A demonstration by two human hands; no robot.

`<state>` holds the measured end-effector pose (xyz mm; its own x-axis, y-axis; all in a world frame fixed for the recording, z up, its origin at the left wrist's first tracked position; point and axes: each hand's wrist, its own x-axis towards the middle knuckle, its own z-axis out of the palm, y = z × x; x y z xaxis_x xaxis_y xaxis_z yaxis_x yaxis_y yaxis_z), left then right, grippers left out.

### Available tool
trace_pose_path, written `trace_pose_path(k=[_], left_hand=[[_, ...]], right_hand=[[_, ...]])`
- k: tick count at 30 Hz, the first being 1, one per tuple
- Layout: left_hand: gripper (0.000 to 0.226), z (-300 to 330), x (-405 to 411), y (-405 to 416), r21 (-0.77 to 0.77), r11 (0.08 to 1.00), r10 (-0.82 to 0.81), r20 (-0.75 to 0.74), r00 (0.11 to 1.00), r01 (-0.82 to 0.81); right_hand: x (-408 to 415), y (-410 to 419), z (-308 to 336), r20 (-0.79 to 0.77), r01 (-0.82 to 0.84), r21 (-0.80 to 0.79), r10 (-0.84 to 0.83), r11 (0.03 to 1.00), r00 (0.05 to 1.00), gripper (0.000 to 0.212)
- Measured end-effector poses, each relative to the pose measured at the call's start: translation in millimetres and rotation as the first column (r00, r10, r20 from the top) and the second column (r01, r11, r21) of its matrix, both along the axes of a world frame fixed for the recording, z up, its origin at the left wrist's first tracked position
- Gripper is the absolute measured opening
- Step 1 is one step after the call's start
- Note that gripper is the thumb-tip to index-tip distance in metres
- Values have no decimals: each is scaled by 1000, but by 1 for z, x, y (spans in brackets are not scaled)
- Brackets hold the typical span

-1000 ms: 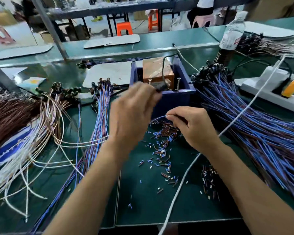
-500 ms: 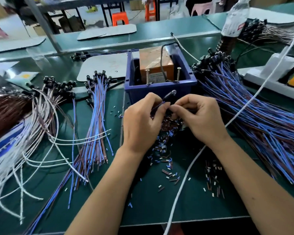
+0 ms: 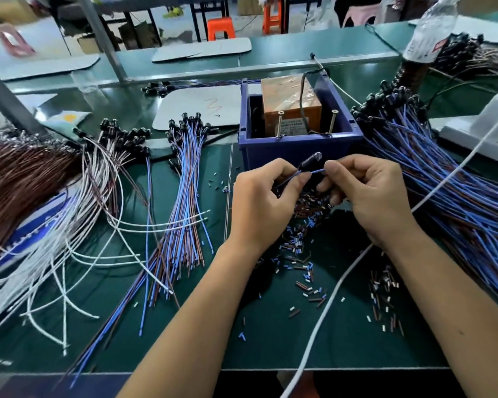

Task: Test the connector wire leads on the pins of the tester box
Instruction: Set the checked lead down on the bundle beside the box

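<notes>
Both hands, left hand [image 3: 259, 202] and right hand [image 3: 368, 193], pinch a lead [image 3: 314, 171] before the tester box [image 3: 296, 147], wire bundles [image 3: 443, 173] crowding either side.

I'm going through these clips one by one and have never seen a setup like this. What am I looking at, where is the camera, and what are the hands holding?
There is no machine here: a head-worn camera looks down at a person's two bare hands over a green workbench. The left hand and the right hand together pinch one blue wire lead with a dark connector at its end. Behind them stands a blue bin holding the orange tester box and two upright metal pins. Wire bundles lie on both sides, and small cut insulation bits litter the bench.
</notes>
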<state>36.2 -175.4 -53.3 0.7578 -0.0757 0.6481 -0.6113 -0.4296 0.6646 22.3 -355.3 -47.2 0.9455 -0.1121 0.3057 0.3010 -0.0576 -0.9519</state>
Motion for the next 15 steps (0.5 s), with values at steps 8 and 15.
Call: trace_pose_path(k=[8, 15], left_hand=[[27, -2, 0, 1, 37, 999, -16, -52, 999, 18], [29, 2, -1, 3, -50, 995, -92, -189, 978, 84]], right_hand=[[-2, 0, 3, -28, -34, 54, 36, 998, 999, 27], [-2, -1, 6, -28, -55, 100, 58, 993, 998, 30]])
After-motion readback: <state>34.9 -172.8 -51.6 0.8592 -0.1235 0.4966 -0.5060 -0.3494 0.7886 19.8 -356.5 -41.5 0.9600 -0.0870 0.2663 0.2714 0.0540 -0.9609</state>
